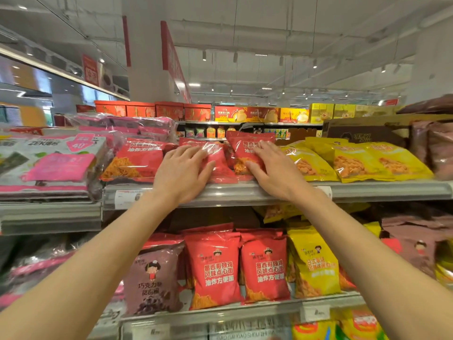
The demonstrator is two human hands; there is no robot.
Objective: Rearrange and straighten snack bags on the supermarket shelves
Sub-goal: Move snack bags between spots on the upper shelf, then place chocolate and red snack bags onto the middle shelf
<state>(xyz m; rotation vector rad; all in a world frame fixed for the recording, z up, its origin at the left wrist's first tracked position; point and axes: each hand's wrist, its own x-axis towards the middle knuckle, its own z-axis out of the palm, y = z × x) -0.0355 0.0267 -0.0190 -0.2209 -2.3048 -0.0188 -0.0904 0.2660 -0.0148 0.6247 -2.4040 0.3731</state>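
Observation:
Both arms reach up to the top shelf (367, 188). My left hand (182, 171) lies flat with straight fingers on a red snack bag (218, 163) lying on its back. My right hand (272, 165) presses straight fingers against a second red snack bag (247, 148), which stands tilted up beside the first. A third red bag (137, 159) lies flat to the left of my left hand.
Yellow snack bags (355, 160) lie right of the red ones, pink-labelled packs (54, 163) to the left. A brown carton (367, 133) sits at the back right. The lower shelf holds upright red bags (215, 266), a brown bag (154, 278) and yellow bags (316, 263).

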